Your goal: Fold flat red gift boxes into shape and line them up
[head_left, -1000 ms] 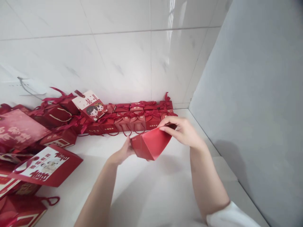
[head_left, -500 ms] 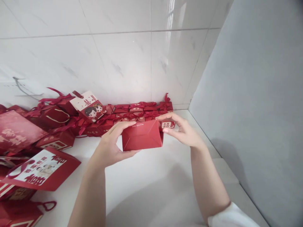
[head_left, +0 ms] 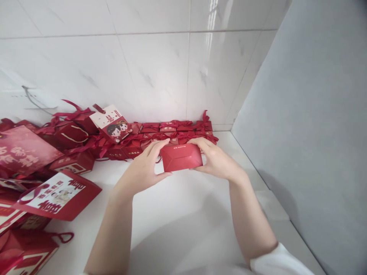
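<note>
A small red gift box [head_left: 182, 157] is held up between my two hands, its folded flat side towards me and a line of pale print along its upper edge. My left hand [head_left: 143, 168] grips its left end, thumb below and fingers above. On the opposite end my right hand [head_left: 216, 158] closes the same way, fingertips over the top corner and thumb at the lower edge. The box's far side is hidden. Right behind it stand rows of red gift boxes [head_left: 169, 126] tied with dark red ribbons.
More red boxes and bags crowd the left, among them a box with a cartoon couple [head_left: 114, 126], a pink-red bag [head_left: 27, 151] and a tilted box with a white label [head_left: 61, 194]. A tiled wall [head_left: 151, 68] rises behind the white tabletop [head_left: 172, 225]. A grey panel [head_left: 315, 114] borders the right.
My right hand has closed from a loose hold onto the box's right end. The box's right side flap no longer shows. The view has shifted slightly.
</note>
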Demonstrator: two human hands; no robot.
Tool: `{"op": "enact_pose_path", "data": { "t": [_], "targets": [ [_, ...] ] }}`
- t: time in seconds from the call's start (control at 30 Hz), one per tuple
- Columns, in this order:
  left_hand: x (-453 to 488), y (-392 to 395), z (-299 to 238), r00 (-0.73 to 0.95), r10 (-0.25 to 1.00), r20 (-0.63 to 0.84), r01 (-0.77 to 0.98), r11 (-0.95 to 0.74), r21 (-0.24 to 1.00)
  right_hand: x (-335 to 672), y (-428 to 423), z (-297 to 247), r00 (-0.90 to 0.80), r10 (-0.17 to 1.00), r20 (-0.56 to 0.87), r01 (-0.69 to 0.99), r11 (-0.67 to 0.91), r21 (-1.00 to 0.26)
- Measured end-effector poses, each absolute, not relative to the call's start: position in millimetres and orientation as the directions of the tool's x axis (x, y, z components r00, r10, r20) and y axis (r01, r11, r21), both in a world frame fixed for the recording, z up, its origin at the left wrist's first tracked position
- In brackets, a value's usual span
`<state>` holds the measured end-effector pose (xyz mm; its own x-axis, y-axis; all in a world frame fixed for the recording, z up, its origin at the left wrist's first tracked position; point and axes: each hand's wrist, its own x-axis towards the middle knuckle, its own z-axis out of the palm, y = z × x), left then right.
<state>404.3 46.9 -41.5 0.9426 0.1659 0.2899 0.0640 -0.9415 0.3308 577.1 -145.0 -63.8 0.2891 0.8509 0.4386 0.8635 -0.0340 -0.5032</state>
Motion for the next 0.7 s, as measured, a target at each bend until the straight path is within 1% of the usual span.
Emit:
{"op": "enact_pose_path", "data": {
  "t": [0.13,0.23,0.33,0.53,0.7],
  "targets": [
    [403,50,-40,0.953,0.175,0.245,0.088,-0.940,0.329,580,-147,-64,0.284,0.833,0.475,0.866,-0.010,-0.500],
    [402,52,-39,0.944,0.185,0.272,0.098,-0.947,0.305,579,-145,-66,0.287,0.824,0.489,0.880,-0.026,-0.474],
    [401,55,-41,0.935,0.170,0.310,0.084,-0.958,0.274,577,-140,-69,0.309,0.821,0.481,0.893,-0.076,-0.443],
    [400,62,-44,0.927,0.155,0.343,0.063,-0.962,0.265,565,-129,-72,0.288,0.820,0.494,0.942,-0.150,-0.300],
    [403,62,-50,0.917,0.106,0.385,0.038,-0.983,0.180,548,-117,-74,0.251,0.768,0.590,0.967,-0.174,-0.185]
  ]
}}
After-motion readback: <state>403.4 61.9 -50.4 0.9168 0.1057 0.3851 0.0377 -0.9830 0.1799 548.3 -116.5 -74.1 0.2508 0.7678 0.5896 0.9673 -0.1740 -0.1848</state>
